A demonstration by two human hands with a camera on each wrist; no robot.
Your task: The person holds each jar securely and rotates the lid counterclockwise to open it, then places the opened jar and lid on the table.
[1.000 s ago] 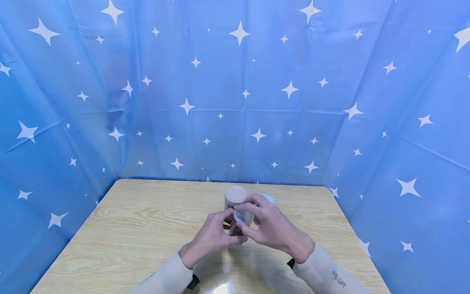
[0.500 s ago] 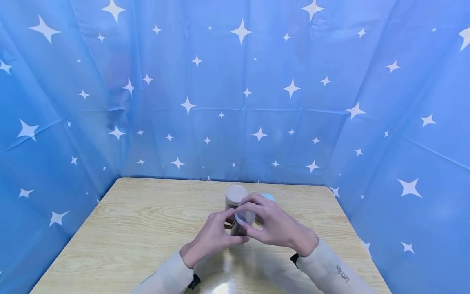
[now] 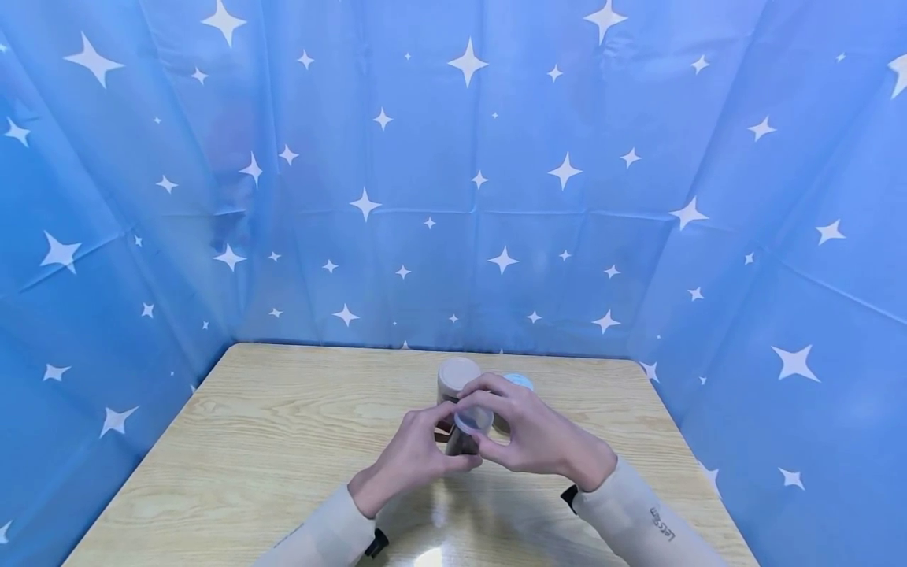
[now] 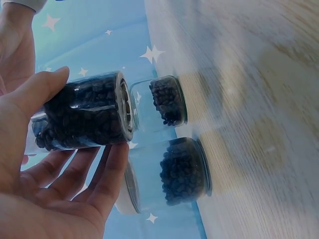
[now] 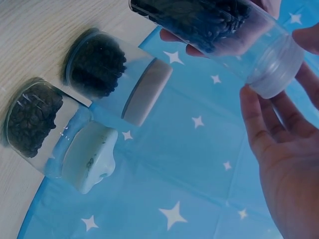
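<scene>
My left hand [image 3: 414, 453] grips a clear jar [image 4: 84, 112] of dark beans by its body, with the thumb on one side and the fingers on the other. The jar is held above the table. On its mouth sits a translucent lid [image 5: 279, 67], and my right hand [image 3: 531, 429] holds this lid by the rim between thumb and fingers. Behind the hands stand two more jars part-filled with dark beans: one with a whitish flat lid [image 3: 459, 374], one with a pale blue shaped lid [image 5: 92, 154]. In the head view the hands partly hide both.
The wooden table [image 3: 283, 417] carries the two standing jars close together, just beyond the held jar. A blue curtain [image 3: 425, 157] with white stars hangs behind the table and along both sides.
My right thumb has shifted slightly to the right along the lid's rim. The left hand keeps its hold on the jar, and the standing jars stay put.
</scene>
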